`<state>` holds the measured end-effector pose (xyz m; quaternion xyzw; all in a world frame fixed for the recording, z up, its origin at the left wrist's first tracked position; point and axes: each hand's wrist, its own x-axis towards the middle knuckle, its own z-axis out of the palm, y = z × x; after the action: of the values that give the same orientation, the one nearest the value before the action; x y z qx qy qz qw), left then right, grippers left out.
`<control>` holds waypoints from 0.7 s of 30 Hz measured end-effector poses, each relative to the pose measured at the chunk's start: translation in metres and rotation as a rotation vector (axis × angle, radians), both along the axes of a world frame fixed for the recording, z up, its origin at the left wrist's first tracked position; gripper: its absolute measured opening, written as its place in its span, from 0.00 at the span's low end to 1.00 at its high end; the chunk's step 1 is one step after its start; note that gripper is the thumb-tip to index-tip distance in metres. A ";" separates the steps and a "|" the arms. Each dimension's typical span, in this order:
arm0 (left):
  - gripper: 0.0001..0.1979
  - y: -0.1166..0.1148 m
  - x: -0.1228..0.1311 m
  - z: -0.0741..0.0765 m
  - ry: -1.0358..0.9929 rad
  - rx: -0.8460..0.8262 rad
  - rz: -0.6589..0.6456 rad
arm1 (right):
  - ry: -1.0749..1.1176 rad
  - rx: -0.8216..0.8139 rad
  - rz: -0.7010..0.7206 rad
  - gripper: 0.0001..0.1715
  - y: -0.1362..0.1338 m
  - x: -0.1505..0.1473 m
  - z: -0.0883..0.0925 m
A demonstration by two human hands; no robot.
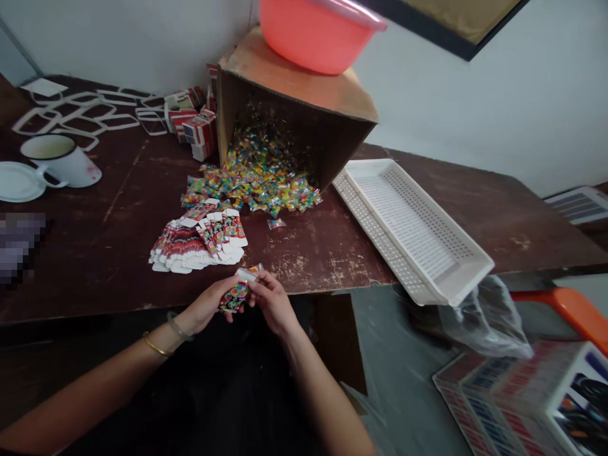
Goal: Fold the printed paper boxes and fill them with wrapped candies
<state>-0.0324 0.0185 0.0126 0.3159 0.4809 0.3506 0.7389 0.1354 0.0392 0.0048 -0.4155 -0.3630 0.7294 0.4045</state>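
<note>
My left hand [211, 305] is closed around a small printed carton [234, 296], red and black with coloured dots, its white flap end tilted up. Beside that end, the fingers of my right hand [272, 300] are pinched together on a small candy packet [256, 268], of which only an orange-tinted edge shows. Just beyond my hands, a fanned pile of flat printed cartons [190, 247] lies on the dark red table. Behind it, many colourful candy packets [256, 183] spill from a cardboard box [304, 88] on its side. One loose packet [276, 223] lies apart from the heap.
A white perforated plastic basket [422, 234] overhangs the table's front edge at right. On top of the box sits a pink basin [318, 31]. To the left are an enamel mug [71, 168], its lid [19, 182], white frames [80, 111] and stacked red-and-white cartons [199, 130].
</note>
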 end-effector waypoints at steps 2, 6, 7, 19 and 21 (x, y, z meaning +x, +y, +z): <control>0.24 0.001 0.000 0.001 -0.013 0.001 -0.034 | 0.095 -0.132 0.107 0.17 0.008 0.003 0.002; 0.28 0.003 -0.003 0.004 -0.046 0.045 -0.055 | 0.145 -0.215 0.250 0.19 0.023 0.010 0.009; 0.28 0.003 -0.005 0.005 -0.027 0.071 -0.052 | 0.149 -0.222 0.270 0.20 0.025 0.011 0.010; 0.15 0.008 -0.014 -0.008 0.082 0.109 -0.058 | -0.436 0.663 0.269 0.17 0.006 0.001 0.024; 0.16 0.006 -0.013 -0.007 -0.022 0.113 -0.069 | -0.421 0.614 0.221 0.14 0.010 0.005 0.025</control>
<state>-0.0451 0.0246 0.0059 0.3695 0.4413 0.3549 0.7367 0.1399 0.0490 0.0298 -0.3740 -0.6823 0.5246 0.3455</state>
